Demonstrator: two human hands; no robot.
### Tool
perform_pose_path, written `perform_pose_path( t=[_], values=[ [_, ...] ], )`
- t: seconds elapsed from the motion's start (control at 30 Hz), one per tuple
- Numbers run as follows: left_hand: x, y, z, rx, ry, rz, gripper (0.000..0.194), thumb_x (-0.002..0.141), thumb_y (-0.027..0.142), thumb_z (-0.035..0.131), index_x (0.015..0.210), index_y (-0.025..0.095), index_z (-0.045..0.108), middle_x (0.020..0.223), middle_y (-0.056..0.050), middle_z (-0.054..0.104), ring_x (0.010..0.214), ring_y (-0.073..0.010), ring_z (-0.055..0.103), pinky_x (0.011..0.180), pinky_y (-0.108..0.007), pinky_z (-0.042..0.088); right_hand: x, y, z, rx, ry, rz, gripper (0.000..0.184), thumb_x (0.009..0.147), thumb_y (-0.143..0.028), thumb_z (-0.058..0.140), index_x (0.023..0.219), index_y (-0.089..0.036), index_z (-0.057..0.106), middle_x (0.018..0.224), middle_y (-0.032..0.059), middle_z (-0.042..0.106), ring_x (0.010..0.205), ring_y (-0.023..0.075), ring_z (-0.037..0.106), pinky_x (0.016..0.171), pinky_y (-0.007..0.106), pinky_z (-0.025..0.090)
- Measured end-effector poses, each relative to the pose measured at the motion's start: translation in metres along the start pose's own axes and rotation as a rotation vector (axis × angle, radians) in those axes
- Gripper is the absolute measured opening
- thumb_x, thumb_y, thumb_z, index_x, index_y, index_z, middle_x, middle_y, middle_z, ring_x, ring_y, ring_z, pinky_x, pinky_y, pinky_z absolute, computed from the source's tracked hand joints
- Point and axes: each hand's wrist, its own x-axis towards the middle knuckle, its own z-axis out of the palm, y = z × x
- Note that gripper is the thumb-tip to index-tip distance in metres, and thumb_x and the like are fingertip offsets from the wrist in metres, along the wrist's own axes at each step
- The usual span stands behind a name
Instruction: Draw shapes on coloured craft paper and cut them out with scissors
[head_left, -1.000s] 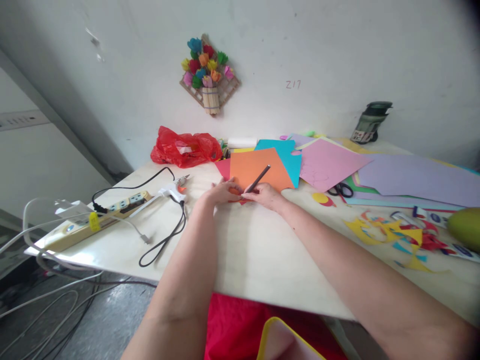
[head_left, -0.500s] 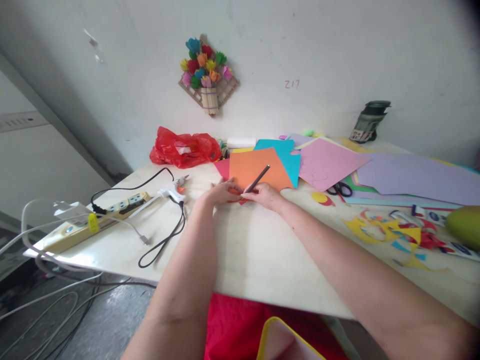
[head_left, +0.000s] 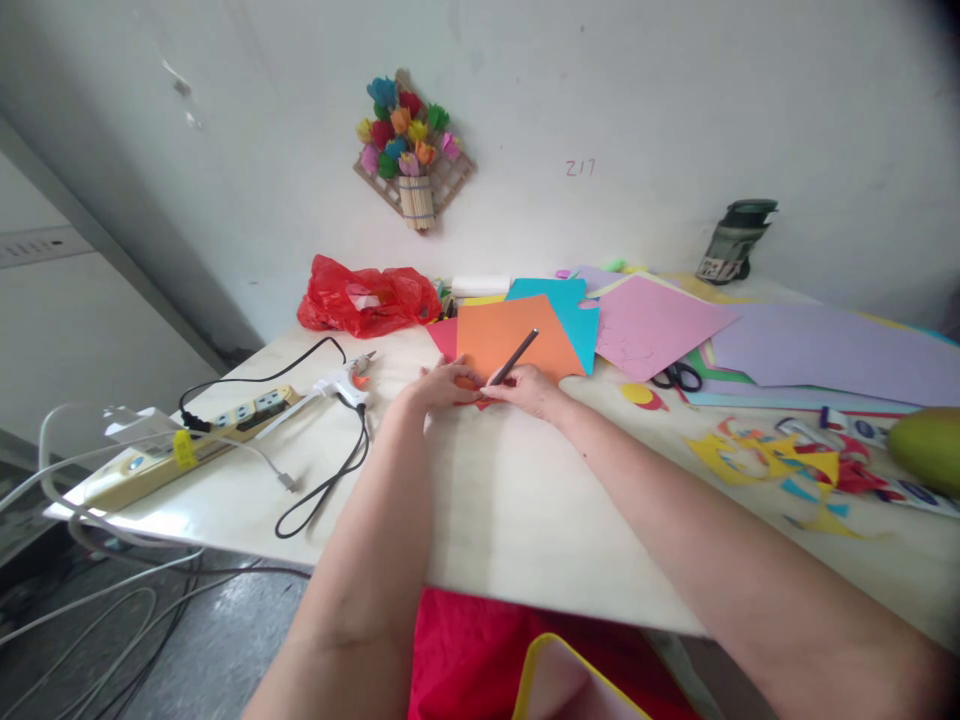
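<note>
Over orange paper (head_left: 499, 325), pen (head_left: 514, 357) slants down-left, apparently.

Papers (head_left: 499, 330), power strip (head_left: 161, 465) on table (head_left: 517, 500)

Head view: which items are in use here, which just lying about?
Apparently in use:
- dark pen, in the right hand
- orange sheet, left hand at its near edge

Apparently just lying about, untouched:
- glue gun
- power strip
- red plastic bag
- scissors
- paper scraps
- bottle
</note>
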Motion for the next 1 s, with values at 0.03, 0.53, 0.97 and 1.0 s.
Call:
perform_pose_path(
  t=[0.03, 0.53, 0.97, 1.0],
  values=[
    [-0.0005, 0.0007, -0.0005, 0.005, -0.004, -0.003, 0.04, 0.073, 0.048, 0.055, 0.11, 0.036, 0.058, 0.149, 0.004, 0.018, 0.136, -0.0316, 0.007, 0.101, -0.061, 0.001, 0.0006, 0.0016, 0.0003, -0.017, 0.009, -0.007, 0.017, 0.068, -0.033, 0.066, 0.072, -0.016, 0.07, 0.071, 0.0034, 0.068, 0.069, 0.0151, 0.062, 0.064, 0.024, 0.046],
    [-0.0028, 0.0031, -0.0013, 0.004, 0.001, -0.004, 0.039, 0.073, 0.052, 0.054, 0.108, 0.036, 0.059, 0.148, 0.005, 0.02, 0.135, -0.0325, 0.011, 0.102, -0.061, 0.001, 0.0019, 0.0041, -0.0016, -0.059, 0.012, -0.011, 0.018, 0.069, -0.033, 0.065, 0.073, -0.016, 0.069, 0.073, 0.004, 0.068, 0.068, 0.0148, 0.061, 0.061, 0.024, 0.045],
    [-0.0032, 0.0037, -0.0017, 0.039, 0.008, 0.009, 0.04, 0.074, 0.053, 0.053, 0.109, 0.035, 0.059, 0.148, 0.003, 0.022, 0.135, -0.0317, 0.012, 0.102, -0.061, 0.004, 0.0019, 0.0045, -0.0019, -0.027, 0.022, 0.0, 0.017, 0.066, -0.031, 0.067, 0.07, -0.015, 0.069, 0.071, 0.0045, 0.067, 0.066, 0.015, 0.06, 0.062, 0.025, 0.046],
    [-0.0034, 0.0042, -0.0018, 0.04, 0.009, 0.008, 0.039, 0.074, 0.053, 0.053, 0.109, 0.035, 0.059, 0.148, 0.003, 0.023, 0.135, -0.0313, 0.012, 0.102, -0.06, 0.004, 0.0019, 0.0049, -0.0018, -0.016, 0.025, -0.002, 0.017, 0.066, -0.032, 0.067, 0.07, -0.015, 0.069, 0.071, 0.0044, 0.067, 0.066, 0.0149, 0.06, 0.061, 0.025, 0.046]
  ],
)
